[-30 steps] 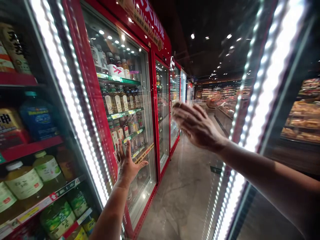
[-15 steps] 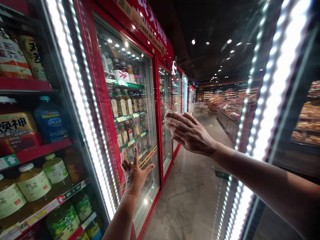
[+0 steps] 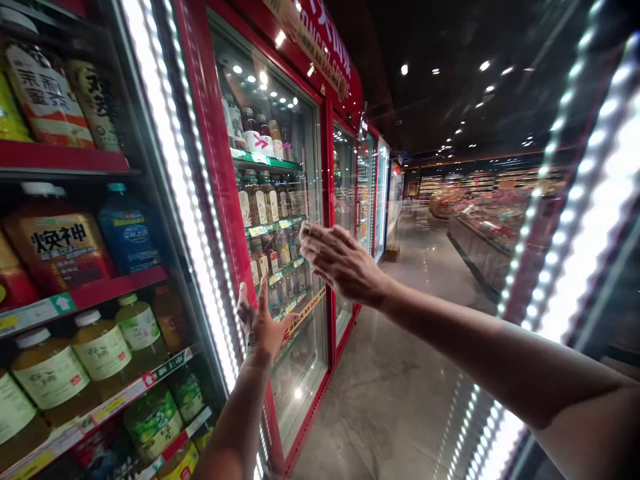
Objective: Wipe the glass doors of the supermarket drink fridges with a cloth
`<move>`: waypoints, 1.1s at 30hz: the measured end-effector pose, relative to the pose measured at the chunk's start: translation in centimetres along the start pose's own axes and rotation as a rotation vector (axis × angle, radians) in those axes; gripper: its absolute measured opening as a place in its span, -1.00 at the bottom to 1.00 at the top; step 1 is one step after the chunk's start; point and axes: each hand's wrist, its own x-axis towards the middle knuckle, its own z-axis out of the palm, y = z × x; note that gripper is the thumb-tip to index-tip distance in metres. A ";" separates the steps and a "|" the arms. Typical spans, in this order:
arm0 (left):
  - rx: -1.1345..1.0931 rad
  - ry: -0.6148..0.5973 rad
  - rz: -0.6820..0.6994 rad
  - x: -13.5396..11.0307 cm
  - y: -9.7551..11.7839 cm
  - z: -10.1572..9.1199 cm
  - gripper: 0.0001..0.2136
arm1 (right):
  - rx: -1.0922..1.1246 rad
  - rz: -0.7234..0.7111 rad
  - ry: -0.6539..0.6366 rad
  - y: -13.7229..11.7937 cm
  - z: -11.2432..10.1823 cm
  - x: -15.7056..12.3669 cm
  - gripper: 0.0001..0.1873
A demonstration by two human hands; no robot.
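My left hand [image 3: 261,324] lies open and flat, fingers pointing up, against the red frame and glass of the neighbouring cooler door [image 3: 280,220]. My right hand [image 3: 340,263] is raised in the air with its fingers stretched out together, holding nothing, close in front of that same glass. To the right, the lit edge of an open glass door [image 3: 575,233] swings near my right forearm. On the left is an open drinks cooler with red shelves [image 3: 100,287] of bottles.
Bottles of juice and tea [image 3: 100,347] fill the left shelves. A row of red coolers [image 3: 367,193] runs down the aisle. The grey polished floor [image 3: 395,387] stretches ahead toward lit display counters [image 3: 480,220] at the back right.
The view has swung right and closer to the coolers. My right hand has moved left and down toward the glass. My left hand stays flat on the door frame.
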 end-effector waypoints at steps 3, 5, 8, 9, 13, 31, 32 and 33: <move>-0.006 -0.016 -0.024 -0.1 0.2 0.2 0.06 | 0.030 -0.073 0.018 -0.6 1.3 1.4 -0.51; -0.022 -0.031 -0.064 -0.2 0.4 0.2 0.09 | 0.046 -0.053 0.047 0.1 1.2 3.5 -0.50; -0.047 -0.037 -0.118 -0.3 0.6 0.3 0.16 | 0.068 0.031 0.100 0.5 1.3 6.7 -0.44; -0.051 -0.031 -0.129 -0.3 0.6 0.3 0.19 | 0.072 0.052 0.106 0.2 1.6 7.3 -0.42; -0.040 -0.001 -0.131 -0.2 0.0 0.6 0.26 | 0.083 -0.033 0.031 -2.8 4.4 7.2 -0.41; -0.148 -0.159 -0.526 -0.9 1.4 0.8 0.31 | 0.159 -0.205 -0.122 -9.6 10.1 12.7 -0.53; -0.152 -0.159 -0.535 -1.0 1.4 0.8 0.30 | 0.167 -0.219 -0.124 -9.8 10.4 13.0 -0.56; -0.155 -0.161 -0.539 -1.0 1.5 0.8 0.30 | 0.175 -0.210 -0.104 -9.9 10.6 13.4 -0.57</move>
